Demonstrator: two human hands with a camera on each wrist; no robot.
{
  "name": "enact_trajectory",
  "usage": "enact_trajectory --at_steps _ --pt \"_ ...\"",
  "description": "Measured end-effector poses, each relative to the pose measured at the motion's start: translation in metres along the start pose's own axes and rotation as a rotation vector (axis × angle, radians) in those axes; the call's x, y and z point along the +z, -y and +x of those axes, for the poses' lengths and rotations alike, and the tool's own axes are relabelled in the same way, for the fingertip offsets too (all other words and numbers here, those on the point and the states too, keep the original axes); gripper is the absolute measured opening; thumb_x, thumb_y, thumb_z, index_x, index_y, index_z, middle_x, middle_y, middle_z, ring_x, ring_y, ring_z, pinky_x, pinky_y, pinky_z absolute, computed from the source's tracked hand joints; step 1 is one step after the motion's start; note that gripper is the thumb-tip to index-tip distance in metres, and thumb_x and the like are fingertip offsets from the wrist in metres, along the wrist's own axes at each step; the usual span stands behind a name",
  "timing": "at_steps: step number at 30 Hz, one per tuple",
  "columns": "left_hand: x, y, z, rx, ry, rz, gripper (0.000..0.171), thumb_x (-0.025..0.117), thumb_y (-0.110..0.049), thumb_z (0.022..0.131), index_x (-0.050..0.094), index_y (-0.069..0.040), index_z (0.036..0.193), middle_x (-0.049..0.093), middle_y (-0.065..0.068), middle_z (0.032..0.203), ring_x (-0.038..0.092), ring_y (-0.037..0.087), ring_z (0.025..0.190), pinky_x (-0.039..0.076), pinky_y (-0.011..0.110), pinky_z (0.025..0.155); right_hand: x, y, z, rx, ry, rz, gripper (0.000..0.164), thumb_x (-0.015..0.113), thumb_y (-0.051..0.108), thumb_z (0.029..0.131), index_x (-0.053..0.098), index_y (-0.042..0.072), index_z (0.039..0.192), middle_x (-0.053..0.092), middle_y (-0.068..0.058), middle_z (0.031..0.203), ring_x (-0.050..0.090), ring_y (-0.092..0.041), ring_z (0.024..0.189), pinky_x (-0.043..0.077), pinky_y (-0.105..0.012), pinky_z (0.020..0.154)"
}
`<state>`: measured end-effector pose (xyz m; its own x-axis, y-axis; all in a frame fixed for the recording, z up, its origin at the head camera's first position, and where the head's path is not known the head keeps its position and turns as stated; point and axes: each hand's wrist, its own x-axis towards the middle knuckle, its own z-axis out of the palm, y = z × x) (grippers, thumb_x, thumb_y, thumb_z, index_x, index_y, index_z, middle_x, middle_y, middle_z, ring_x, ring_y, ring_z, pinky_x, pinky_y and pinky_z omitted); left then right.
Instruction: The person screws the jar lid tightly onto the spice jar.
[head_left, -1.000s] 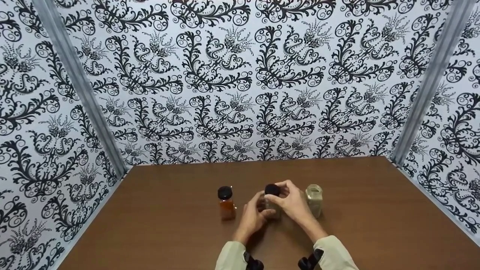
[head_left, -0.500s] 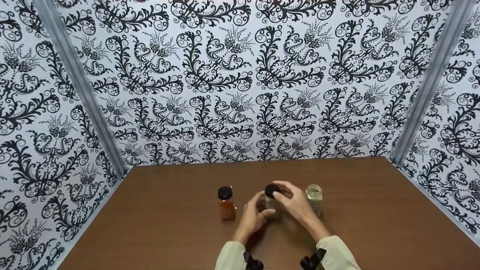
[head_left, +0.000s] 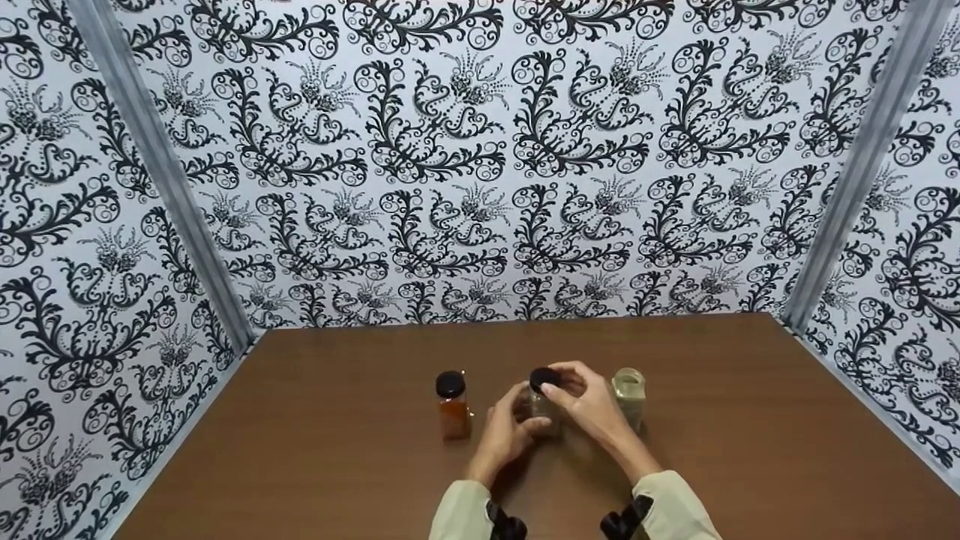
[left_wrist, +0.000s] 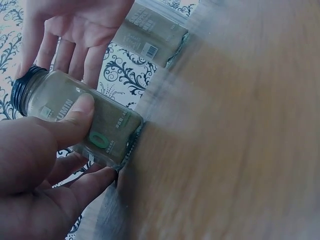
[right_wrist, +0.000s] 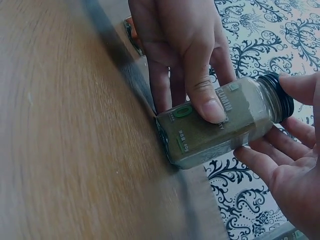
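Note:
A glass spice jar (head_left: 541, 409) labelled cumin, with a black lid (head_left: 544, 378), stands upright on the table between both hands. My left hand (head_left: 504, 427) grips its body, the thumb pressed across the label in the left wrist view. On the lid, the thumb and fingers of my right hand (head_left: 589, 397) hold the rim. Brownish-green powder (right_wrist: 210, 132) fills most of the jar. Just right of my right hand stands a lidless jar (head_left: 629, 394) of pale greenish powder, partly hidden by that hand.
To the left, a black-capped jar (head_left: 453, 412) of orange-red spice stands on the brown wooden table (head_left: 337, 420). Black-and-white patterned walls (head_left: 450, 187) enclose the table at the back and sides.
My right hand has shifted its hold on the lid, with the thumb moving from the lid's left side round to its front right. My left hand and the jars stay in place.

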<state>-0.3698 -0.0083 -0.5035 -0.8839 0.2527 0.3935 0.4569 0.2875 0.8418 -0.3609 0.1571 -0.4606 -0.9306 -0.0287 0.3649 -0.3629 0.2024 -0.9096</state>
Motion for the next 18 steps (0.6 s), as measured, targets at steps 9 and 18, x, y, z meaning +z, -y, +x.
enact_trajectory --at_steps 9,18 --pt "0.0007 -0.0029 0.0009 0.016 0.008 -0.037 0.051 0.078 -0.011 0.084 0.06 -0.004 0.131 0.072 0.018 0.113 0.07 0.032 0.106 0.056 0.042 0.091 -0.0047 0.0025 -0.0011 -0.036 0.026 0.004 0.036 0.066 0.007 0.094 0.063 -0.001 0.129 0.068 -0.022 0.124 0.065 -0.034 0.118 0.051 -0.022 0.096" --pt "-0.0014 -0.0023 0.0002 0.018 0.02 -0.023 0.05 0.077 -0.011 0.086 0.059 -0.004 0.131 0.072 0.016 0.114 0.069 0.03 0.107 0.057 0.041 0.092 -0.0023 -0.0013 -0.0006 -0.053 0.026 -0.006 0.033 0.07 0.006 0.092 0.065 -0.001 0.124 0.07 -0.023 0.118 0.067 -0.034 0.113 0.052 -0.022 0.095"
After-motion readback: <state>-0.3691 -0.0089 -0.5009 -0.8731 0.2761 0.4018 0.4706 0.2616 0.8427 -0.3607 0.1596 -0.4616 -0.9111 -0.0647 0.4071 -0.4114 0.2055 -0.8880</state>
